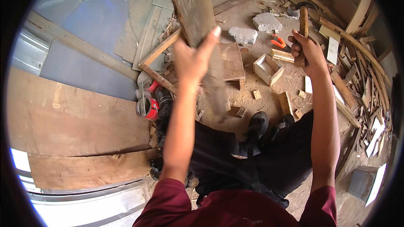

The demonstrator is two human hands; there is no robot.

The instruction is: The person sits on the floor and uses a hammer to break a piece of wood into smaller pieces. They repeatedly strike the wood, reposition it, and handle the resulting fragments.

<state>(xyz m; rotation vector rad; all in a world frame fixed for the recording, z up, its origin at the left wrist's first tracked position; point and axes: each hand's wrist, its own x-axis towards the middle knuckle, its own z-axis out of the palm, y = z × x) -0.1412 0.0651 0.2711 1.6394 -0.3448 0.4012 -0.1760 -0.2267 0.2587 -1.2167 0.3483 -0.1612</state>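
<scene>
My left hand (193, 56) is closed around a long, rough wooden plank (195, 6), held up in front of me. Both hand and plank are smeared by motion. In my right hand (309, 48) is the wooden handle of a hammer (304, 21), gripped upright, with a dark shape at its far end that looks like the head. Below the plank stands a low wooden platform (231, 61). A small open wooden box (268, 70) lies on the ground between that platform and my right forearm. Near my right hand lies a tool with orange handles (277, 41).
Grey stone chunks (243, 35) lie ahead. Scrap wood (368, 88) piles up along the right. At left are a large plywood sheet (80, 117), a wooden frame (160, 50) and a red can (148, 108). Small wood blocks (257, 95) lie near my shoes (258, 124).
</scene>
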